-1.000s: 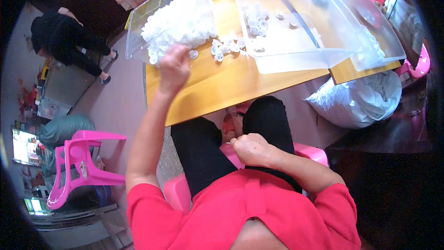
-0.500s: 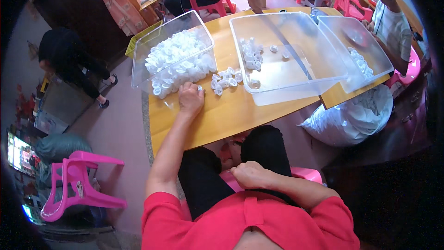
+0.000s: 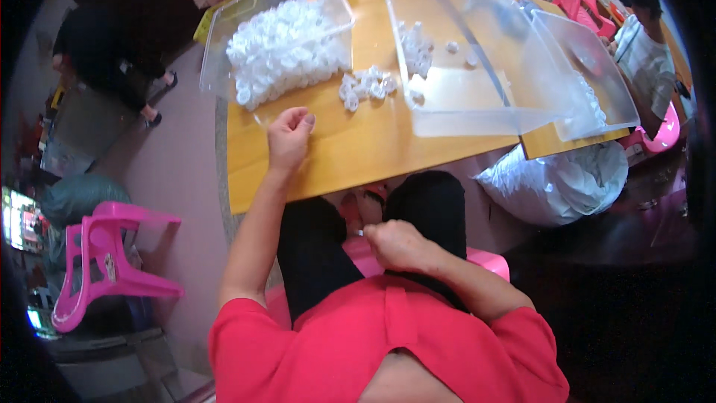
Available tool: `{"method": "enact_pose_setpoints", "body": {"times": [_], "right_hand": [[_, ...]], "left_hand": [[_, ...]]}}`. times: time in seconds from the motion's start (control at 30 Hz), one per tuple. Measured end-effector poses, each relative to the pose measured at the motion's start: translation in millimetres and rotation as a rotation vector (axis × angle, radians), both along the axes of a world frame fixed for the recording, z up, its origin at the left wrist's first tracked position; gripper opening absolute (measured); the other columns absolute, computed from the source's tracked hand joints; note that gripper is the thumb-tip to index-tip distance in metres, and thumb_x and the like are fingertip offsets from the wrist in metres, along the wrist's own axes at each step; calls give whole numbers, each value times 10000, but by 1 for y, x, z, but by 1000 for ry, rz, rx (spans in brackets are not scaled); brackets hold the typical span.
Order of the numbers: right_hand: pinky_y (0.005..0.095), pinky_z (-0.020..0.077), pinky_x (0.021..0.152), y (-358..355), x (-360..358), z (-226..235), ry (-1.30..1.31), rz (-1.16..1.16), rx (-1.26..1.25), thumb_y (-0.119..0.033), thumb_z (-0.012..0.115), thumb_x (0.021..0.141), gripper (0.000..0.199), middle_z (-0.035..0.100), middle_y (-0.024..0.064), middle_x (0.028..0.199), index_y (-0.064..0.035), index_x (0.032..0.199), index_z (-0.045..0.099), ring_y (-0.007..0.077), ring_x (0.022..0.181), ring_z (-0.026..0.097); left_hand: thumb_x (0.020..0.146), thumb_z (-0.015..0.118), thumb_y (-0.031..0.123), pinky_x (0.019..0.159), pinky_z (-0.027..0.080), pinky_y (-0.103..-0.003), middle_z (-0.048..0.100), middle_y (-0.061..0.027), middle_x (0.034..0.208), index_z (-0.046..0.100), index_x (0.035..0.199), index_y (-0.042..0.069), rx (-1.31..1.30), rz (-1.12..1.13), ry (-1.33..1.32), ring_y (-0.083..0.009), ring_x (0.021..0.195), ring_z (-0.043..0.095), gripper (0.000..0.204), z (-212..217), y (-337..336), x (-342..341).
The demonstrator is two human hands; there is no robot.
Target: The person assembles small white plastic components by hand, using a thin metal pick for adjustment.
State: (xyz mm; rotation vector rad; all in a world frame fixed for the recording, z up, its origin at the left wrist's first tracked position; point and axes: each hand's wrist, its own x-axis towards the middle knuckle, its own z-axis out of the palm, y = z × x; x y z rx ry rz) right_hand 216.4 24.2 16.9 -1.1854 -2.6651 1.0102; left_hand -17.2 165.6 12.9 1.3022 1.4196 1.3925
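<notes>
My left hand [image 3: 289, 138] is over the near left of the wooden table [image 3: 328, 153], fingers curled and thumb pressed to them; whatever they hold is hidden. Just beyond it stands a clear plastic bin [image 3: 216, 67] heaped with small white translucent plastic cap-like pieces [image 3: 287, 48]. A loose cluster of the same pieces [image 3: 367, 86] lies on the table to its right. Above my lap, my right hand [image 3: 397, 245] is closed, and a small pale tip [image 3: 360, 233] pokes out from its fingers, too small to name.
A larger clear bin [image 3: 462, 121] with several pieces stands right of the cluster, beside another clear bin [image 3: 626, 116]. A full white sack [image 3: 556, 183] sits below the table's right edge. A pink chair [image 3: 112, 257] is at left. Other people are around, one seated far right [image 3: 645, 60].
My left hand has drawn back from the heaped bin toward me, its fingers curled. A pale tip now shows at my right hand's fingers. The whole view has shifted slightly.
</notes>
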Motion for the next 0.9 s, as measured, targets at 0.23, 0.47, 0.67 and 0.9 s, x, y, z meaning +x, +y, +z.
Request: {"method": "enact_pose_setpoints", "body": {"times": [0.23, 0.47, 0.67, 0.9], "right_hand": [[222, 438, 575, 7, -6, 5, 694, -374, -252, -53, 519, 890, 149, 576, 19, 717, 24, 985, 605, 66, 663, 538], [294, 457, 563, -28, -35, 28, 837, -379, -275, -129, 573, 856, 169, 586, 103, 680, 33, 892, 607, 119, 620, 560], [226, 419, 527, -49, -40, 36, 534, -354, -257, -125, 571, 866, 160, 561, 6, 648, 24, 875, 627, 52, 595, 495], [364, 503, 558, -75, -63, 20, 655, -340, -95, -108, 572, 817, 141, 623, 204, 690, 7, 838, 651, 296, 623, 657]], "left_hand": [[931, 518, 118, 736, 534, -323, 620, -194, 1045, 546, 1120, -15, -234, -250, -821, -256, 889, 628, 233, 28, -138, 3], [918, 545, 103, 791, 515, -321, 636, -121, 1020, 587, 1062, -23, -166, -170, -865, -193, 897, 620, 195, 21, -208, 39], [903, 551, 55, 723, 508, -279, 641, -123, 1003, 579, 1101, -32, -238, -160, -738, -172, 875, 615, 218, 16, -243, 24], [878, 575, 19, 675, 512, -255, 649, -123, 992, 545, 1142, -45, -306, -199, -628, -174, 825, 639, 274, 10, -283, 12]]}}
